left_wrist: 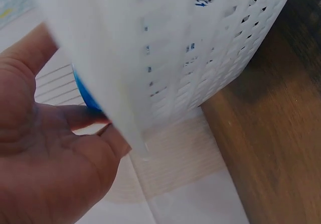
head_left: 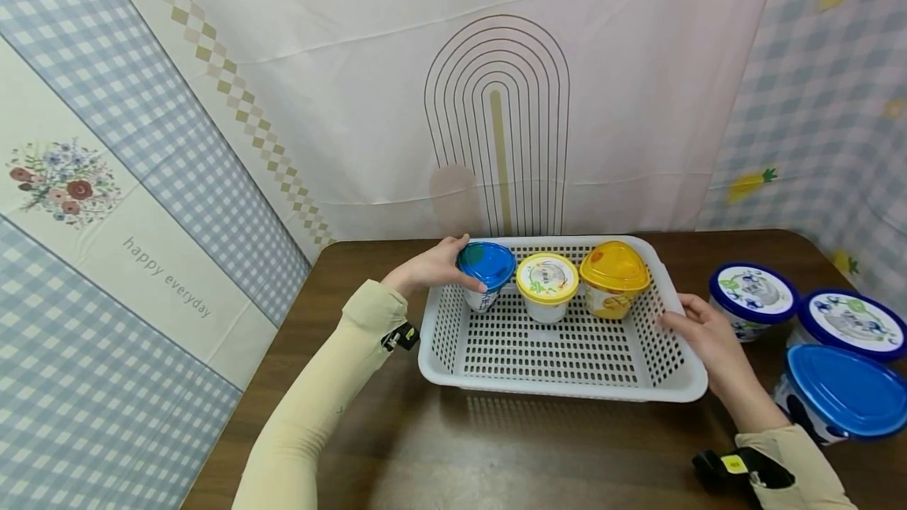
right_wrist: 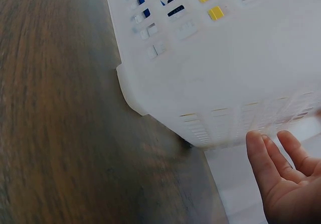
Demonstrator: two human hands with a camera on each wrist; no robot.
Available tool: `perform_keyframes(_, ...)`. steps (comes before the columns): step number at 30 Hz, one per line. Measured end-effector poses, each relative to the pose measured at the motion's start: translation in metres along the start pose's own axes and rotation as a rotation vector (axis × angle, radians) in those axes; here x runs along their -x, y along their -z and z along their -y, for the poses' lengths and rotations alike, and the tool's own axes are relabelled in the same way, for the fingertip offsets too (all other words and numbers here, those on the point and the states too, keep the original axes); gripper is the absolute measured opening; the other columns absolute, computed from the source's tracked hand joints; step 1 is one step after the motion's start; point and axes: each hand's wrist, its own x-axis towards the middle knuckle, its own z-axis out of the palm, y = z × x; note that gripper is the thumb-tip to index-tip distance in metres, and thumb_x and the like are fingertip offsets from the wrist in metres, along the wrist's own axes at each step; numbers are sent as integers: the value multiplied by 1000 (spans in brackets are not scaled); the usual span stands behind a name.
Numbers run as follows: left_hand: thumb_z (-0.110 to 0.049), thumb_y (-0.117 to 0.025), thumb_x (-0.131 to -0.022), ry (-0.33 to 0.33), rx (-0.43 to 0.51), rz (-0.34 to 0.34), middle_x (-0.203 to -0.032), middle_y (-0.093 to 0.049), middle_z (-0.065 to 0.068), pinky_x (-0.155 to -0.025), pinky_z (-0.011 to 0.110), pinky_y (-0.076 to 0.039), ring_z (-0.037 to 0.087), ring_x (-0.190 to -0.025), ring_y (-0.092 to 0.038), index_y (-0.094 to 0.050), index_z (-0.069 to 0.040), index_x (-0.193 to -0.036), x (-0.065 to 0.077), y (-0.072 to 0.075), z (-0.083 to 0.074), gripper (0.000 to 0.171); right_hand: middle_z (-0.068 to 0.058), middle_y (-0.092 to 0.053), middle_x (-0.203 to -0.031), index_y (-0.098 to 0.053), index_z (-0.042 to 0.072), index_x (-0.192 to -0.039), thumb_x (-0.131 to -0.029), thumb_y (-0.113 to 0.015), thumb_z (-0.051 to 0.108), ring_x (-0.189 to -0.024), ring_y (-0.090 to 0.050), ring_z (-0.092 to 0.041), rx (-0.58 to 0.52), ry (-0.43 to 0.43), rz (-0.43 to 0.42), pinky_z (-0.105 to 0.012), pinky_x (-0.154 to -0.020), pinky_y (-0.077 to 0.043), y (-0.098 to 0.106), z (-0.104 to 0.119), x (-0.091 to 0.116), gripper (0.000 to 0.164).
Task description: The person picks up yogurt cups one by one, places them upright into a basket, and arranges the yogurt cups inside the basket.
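Note:
A white perforated plastic basket (head_left: pixel 560 392) stands on the brown table, with three lidded tubs in a row along its back. My left hand (head_left: pixel 435 264) reaches over the basket's back left corner and holds the tub with the blue lid (head_left: pixel 486 262), thumb across its near side. In the left wrist view, the basket wall (left_wrist: pixel 175 48) hides most of that tub. My right hand (head_left: pixel 716 337) grips the basket's right rim, thumb over the edge, with several fingers (right_wrist: pixel 261 158) along the outside in the right wrist view. Beside the blue-lidded tub are a yellow-rimmed white-lidded tub (head_left: pixel 547 282) and a yellow tub (head_left: pixel 615 278).
To the right of the basket are two tubs with dark blue-rimmed lids, one nearer (head_left: pixel 754 293) and one farther right (head_left: pixel 853 323). A larger tub with a plain blue lid (head_left: pixel 850 388) is in front of them. A patterned cloth (head_left: pixel 354 101) hangs behind the table (head_left: pixel 397 431).

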Motion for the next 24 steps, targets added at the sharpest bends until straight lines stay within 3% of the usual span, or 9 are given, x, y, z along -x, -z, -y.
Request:
perform_keyframes(7,-41,-78,-72,-8,-64,-40,-147,-22,11,-101,42,-35,26,-123,-36,-15,-12,-149,6,-1,-5,104,-4,-57,-113,-37,4,-130,-92,-58,25,-85,-63,-11,-2,10,-6,-40,-69,-54,0,0,1,49)
perform_keyframes(16,-43,-79,-69,-43,-111,-88,-136,-43,8,-96,40,-40,21,-118,-43,-28,-10,-145,5,2,-2,97,-7,-57,-114,-36,2,-132,-92,-58,24,-85,-63,-12,1,8,-5,-39,-69,-54,-1,0,-1,50)
perform_keyframes(24,-41,-79,-71,-49,-85,-67,-138,-38,10,-97,40,-39,22,-117,-42,-31,-9,-144,7,6,0,93,-7,-57,-114,-34,2,-133,-92,-58,25,-85,-63,-13,5,5,-6,-39,-69,-54,-1,1,0,53)
